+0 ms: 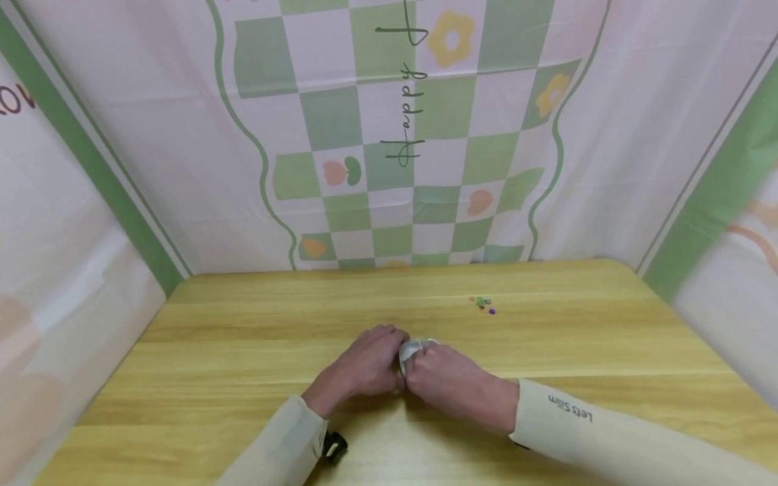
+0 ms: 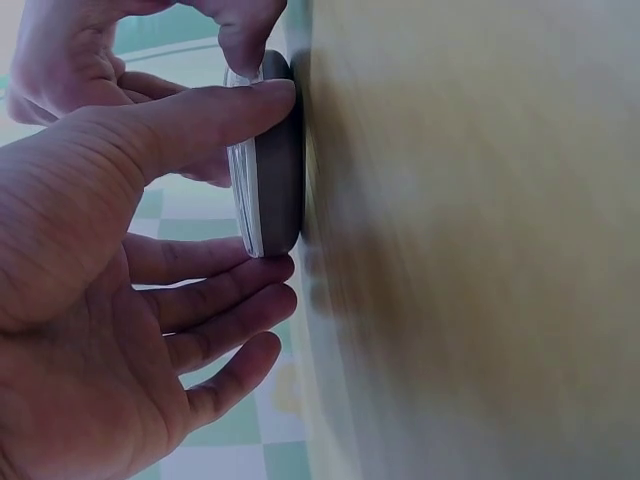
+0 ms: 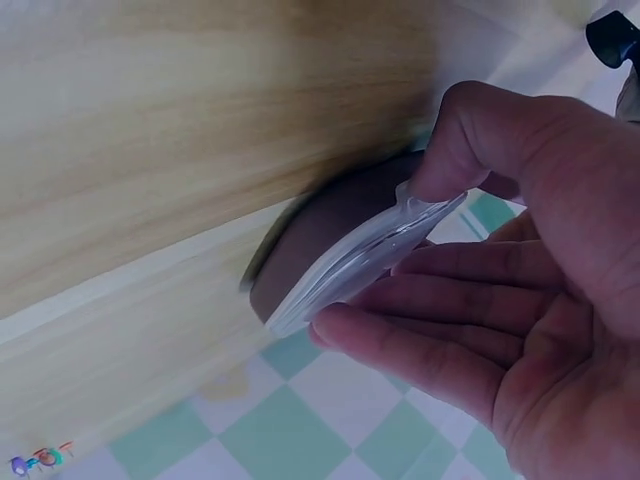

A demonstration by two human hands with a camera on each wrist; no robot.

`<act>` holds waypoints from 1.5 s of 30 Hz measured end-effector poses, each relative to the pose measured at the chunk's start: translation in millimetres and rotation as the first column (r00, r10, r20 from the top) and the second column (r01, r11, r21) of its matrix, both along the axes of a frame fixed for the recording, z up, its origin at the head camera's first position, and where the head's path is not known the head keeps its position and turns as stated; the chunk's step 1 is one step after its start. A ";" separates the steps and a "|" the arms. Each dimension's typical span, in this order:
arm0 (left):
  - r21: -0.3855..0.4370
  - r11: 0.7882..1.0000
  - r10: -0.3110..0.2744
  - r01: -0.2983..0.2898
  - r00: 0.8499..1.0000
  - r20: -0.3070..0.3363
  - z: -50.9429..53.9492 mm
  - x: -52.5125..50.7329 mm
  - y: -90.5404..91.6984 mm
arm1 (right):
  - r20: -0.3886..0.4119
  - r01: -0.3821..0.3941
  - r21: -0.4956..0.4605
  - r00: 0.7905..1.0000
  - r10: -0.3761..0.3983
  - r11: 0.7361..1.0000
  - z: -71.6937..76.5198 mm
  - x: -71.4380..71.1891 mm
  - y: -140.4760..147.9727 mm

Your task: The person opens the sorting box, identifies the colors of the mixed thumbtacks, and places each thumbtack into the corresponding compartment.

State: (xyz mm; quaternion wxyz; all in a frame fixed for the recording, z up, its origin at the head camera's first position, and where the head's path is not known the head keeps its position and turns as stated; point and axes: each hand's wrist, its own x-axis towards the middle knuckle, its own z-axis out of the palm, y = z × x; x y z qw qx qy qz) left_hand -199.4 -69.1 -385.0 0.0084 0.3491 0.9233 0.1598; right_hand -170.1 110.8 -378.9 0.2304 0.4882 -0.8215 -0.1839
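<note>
A low, rounded object (image 1: 413, 349) sits on the table between the two hands, looking pale from above. The wrist views show its dark side wall (image 2: 280, 185) and a layer of clear, wrinkled plastic (image 3: 365, 255) over its top; its exact kind cannot be told. My left hand (image 1: 372, 361) holds it from the left, thumb on the near side and fingertips at the far side. With the thumb and bent fingers, my right hand (image 1: 450, 381) pinches the plastic at the edge. In the head view, the right hand hides much of the object.
Several tiny coloured pieces (image 1: 482, 304) lie on the wooden table (image 1: 243, 317), beyond the hands and to the right. A printed cloth (image 1: 389, 108) with green and white checks hangs behind the table's far edge. A black wrist device (image 1: 334, 447) is by the left sleeve.
</note>
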 end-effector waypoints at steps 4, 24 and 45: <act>0.003 1.000 0.014 -0.014 1.000 0.016 0.6 0.0 0.1 | 0.020 -0.019 0.007 1.000 0.018 1.000 1.6 -1.3 2.0; -0.031 0.997 0.068 -0.068 0.998 -0.013 0.9 2.7 0.1 | 0.183 -0.001 0.048 0.983 -0.008 0.999 11.0 -6.9 9.6; -0.029 0.992 0.125 -0.124 0.992 0.030 1.8 1.1 0.7 | 0.519 0.026 -0.187 0.852 0.077 0.982 35.1 -32.9 26.6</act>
